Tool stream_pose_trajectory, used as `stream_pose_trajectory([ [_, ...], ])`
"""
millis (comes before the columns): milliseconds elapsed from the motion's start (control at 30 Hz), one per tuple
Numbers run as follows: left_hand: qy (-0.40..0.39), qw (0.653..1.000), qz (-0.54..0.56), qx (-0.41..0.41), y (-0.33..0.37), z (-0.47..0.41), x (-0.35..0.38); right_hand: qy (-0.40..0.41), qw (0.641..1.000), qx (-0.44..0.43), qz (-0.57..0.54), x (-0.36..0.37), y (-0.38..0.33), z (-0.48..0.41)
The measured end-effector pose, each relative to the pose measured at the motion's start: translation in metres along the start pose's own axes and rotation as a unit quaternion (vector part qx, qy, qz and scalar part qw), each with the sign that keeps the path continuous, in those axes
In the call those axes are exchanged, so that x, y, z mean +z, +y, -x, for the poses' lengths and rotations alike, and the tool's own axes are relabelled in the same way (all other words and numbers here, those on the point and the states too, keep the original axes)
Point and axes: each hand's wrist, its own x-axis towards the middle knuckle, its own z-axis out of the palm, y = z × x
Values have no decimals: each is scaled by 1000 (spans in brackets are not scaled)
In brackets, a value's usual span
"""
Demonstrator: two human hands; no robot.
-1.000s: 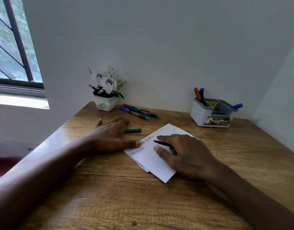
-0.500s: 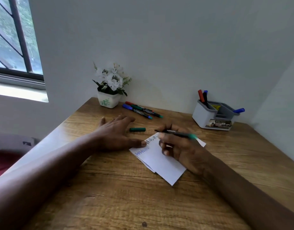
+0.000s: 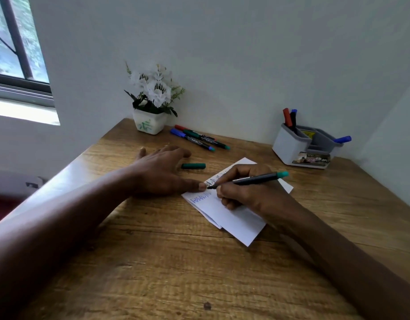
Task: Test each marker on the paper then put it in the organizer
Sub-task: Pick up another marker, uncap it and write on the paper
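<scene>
My right hand has swung the gripped green marker nib-down onto paper; barrel points 3 o'clock; left hand lies flat, released.

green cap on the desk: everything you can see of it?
The green cap is a short dark-green tube, plastic by its look, off its marker. It lies on its side on the wooden desk, between the left hand and the paper, touching neither. Nothing holds it.
</scene>
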Motion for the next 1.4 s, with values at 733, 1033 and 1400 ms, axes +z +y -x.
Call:
stream_pose_trajectory([
  [733, -2, 1000, -11, 0, 6, 7, -3, 57, 991, -60, 103, 8, 7, -6],
  [1033, -1, 1000, -16, 2, 3, 4, 0, 58, 993, -55, 85, 7, 7, -5],
  [1400, -1, 1000, -17, 3, 1, 1, 0, 88, 985, -75, 128, 3, 12, -12],
])
